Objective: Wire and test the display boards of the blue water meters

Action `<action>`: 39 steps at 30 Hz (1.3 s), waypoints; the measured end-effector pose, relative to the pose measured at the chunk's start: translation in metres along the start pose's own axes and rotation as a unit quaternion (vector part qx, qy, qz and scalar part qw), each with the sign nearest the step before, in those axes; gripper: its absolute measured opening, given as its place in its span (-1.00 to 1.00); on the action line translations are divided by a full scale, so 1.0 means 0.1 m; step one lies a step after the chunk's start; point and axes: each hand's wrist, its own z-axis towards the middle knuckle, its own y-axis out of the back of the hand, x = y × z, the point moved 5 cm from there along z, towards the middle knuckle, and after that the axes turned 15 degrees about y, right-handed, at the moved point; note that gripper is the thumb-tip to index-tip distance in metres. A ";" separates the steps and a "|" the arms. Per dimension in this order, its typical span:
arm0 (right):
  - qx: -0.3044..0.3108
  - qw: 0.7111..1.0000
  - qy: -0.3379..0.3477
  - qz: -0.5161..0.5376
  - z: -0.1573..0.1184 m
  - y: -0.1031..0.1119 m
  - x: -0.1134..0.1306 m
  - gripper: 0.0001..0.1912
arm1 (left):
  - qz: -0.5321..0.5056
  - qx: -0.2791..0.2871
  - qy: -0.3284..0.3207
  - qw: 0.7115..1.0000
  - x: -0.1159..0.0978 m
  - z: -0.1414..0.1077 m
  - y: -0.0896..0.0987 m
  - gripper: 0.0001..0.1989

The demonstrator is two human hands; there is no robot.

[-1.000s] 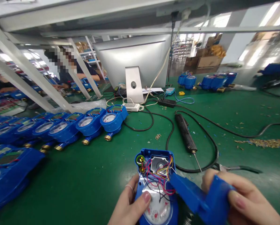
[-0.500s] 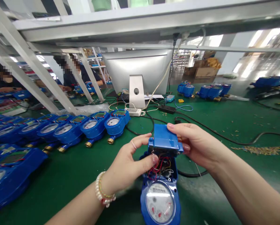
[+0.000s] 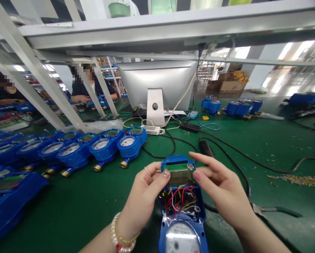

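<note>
In front of me lies a blue water meter [image 3: 161, 232], its round dial facing up at the bottom of the view. Its upper compartment is uncovered and shows a tangle of red, yellow and white wires [image 3: 179, 202]. Above the wires, a display module [image 3: 179, 176] with a green circuit board and blue housing is tilted so its screen faces me. My left hand [image 3: 146, 193] grips the module's left side, thumb on the front and fingers behind. At the right edge, the thumb of my right hand [image 3: 223, 186] touches or nearly touches the module; its index finger is stretched out.
Rows of blue meters [image 3: 102, 146] stand at the left, with brass fittings. A monitor [image 3: 157, 79] stands behind, among cables. Pliers [image 3: 281, 210] and a black-handled corded tool [image 3: 206, 147] lie right; scattered screws [image 3: 296, 180] are farther off. Two people sit at the back left.
The display module has turned from showing its blue back to showing its screen. My right hand has loosened from its upper edge and spread its fingers; my left still holds the module.
</note>
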 end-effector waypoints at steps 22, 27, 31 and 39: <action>-0.102 0.976 -0.024 0.191 -0.11 -0.06 -0.23 -0.69 | 0.115 0.031 0.074 0.990 0.22 -0.01 -0.08 -0.59; -0.117 0.971 -0.018 0.209 -0.10 -0.05 -0.26 -0.71 | 0.148 0.043 0.027 0.988 0.24 0.04 -0.02 -0.58; -0.132 0.967 -0.021 0.216 -0.08 -0.04 -0.29 -0.73 | 0.188 0.055 -0.014 0.980 0.23 0.07 0.00 -0.52; -0.164 0.962 -0.022 0.219 -0.12 -0.03 -0.32 -0.73 | 0.178 0.149 -0.018 0.973 0.17 0.08 0.06 -0.48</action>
